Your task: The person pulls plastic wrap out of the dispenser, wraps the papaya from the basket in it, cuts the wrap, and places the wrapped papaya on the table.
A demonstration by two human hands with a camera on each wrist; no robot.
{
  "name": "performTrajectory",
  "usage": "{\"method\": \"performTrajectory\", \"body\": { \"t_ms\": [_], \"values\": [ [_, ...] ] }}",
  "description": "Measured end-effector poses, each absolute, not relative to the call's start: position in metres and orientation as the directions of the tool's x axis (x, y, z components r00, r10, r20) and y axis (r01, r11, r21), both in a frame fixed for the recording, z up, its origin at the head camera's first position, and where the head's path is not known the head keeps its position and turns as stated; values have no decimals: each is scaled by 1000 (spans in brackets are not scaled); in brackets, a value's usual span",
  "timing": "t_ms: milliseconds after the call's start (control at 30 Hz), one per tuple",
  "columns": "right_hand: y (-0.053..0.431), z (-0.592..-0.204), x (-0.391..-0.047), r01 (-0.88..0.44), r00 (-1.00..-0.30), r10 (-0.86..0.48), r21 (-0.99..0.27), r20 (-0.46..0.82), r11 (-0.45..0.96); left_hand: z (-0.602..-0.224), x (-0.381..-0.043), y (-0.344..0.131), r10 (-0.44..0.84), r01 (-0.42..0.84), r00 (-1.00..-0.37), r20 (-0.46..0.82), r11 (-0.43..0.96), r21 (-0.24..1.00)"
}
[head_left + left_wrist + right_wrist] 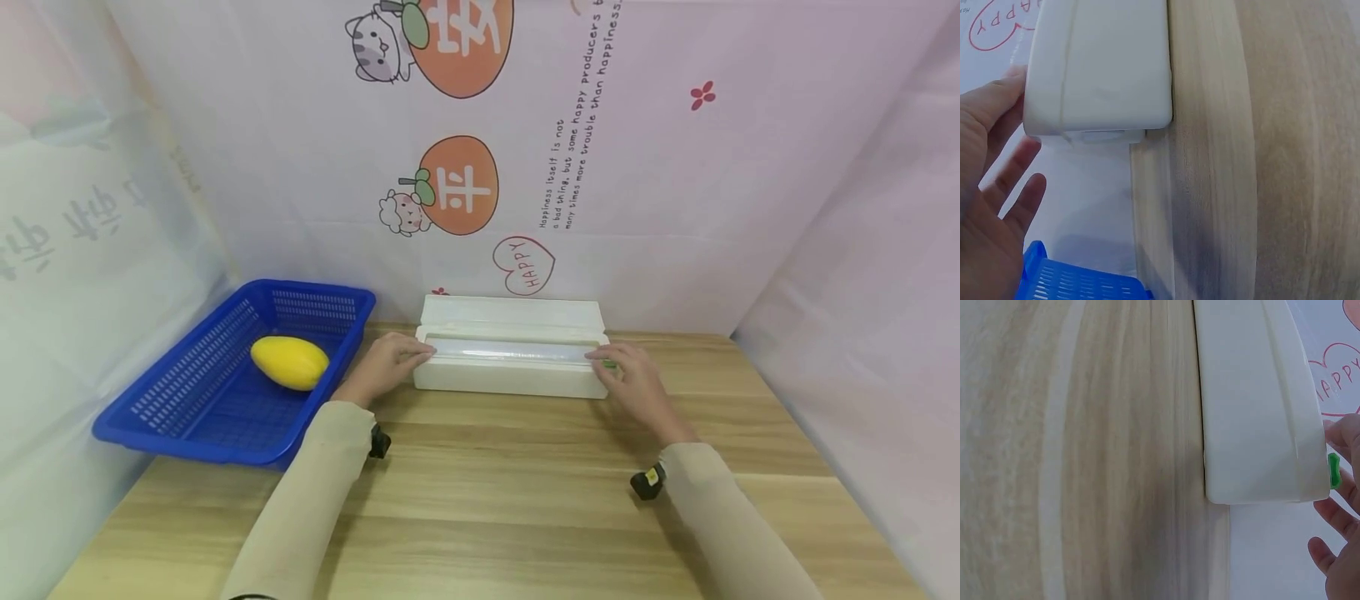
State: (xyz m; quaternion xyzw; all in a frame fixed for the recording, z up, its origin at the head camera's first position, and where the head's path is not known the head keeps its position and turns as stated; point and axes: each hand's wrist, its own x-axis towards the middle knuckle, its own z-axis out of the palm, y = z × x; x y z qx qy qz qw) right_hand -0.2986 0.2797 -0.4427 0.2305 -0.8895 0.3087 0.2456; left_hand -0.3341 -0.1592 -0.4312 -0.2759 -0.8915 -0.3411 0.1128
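A white cling film dispenser box stands lengthwise on the table against the back wall, its lid raised. Shiny clear cling film stretches along its open top. My left hand is at the box's left end, thumb and forefinger pinching the film's edge there. At the opposite end my right hand pinches the film near a small green slider. The remaining fingers of both hands hang loosely beside the box ends. Both wrist views hide the fingertips partly behind the box.
To the left, a blue plastic basket holds a yellow mango-shaped fruit. A wooden table lies under everything. White printed sheeting covers the back and both sides.
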Motion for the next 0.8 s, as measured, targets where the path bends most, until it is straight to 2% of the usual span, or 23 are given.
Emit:
{"method": "performTrajectory", "body": {
  "t_ms": [233,567,800],
  "values": [
    [277,-441,-300,-536,-797,-215,-496,565,683,-434,-337,-156,347,522,-853,391,602,604],
    [279,-440,-302,-523,-823,-218,-548,525,653,-435,-337,-155,278,444,-896,345,559,701],
    [277,-432,-296,-436,-886,-163,-661,434,611,-431,-333,-151,233,383,-924,304,538,751]
  ]
}}
